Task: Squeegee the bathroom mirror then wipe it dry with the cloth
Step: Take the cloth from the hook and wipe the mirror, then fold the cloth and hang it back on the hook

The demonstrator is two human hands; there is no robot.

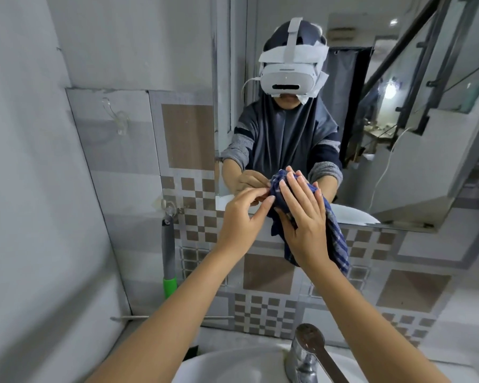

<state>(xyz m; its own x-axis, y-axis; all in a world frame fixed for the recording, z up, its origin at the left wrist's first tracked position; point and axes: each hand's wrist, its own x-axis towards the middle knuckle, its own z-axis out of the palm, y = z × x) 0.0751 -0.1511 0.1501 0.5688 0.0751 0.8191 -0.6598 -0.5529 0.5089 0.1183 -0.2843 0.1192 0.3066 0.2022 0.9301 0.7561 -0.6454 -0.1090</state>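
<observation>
Cloth [335, 239], blue checked, is half hidden under the flat, spread right hand [302, 217] pressing it on the mirror [371, 134] bottom edge; left hand [244, 217] fingers pinch its corner; squeegee [168, 258] hangs left.

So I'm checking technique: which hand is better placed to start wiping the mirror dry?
Probably the right hand: its palm lies flat over the blue checked cloth at the mirror's lower edge. The left hand only pinches a corner.
</observation>
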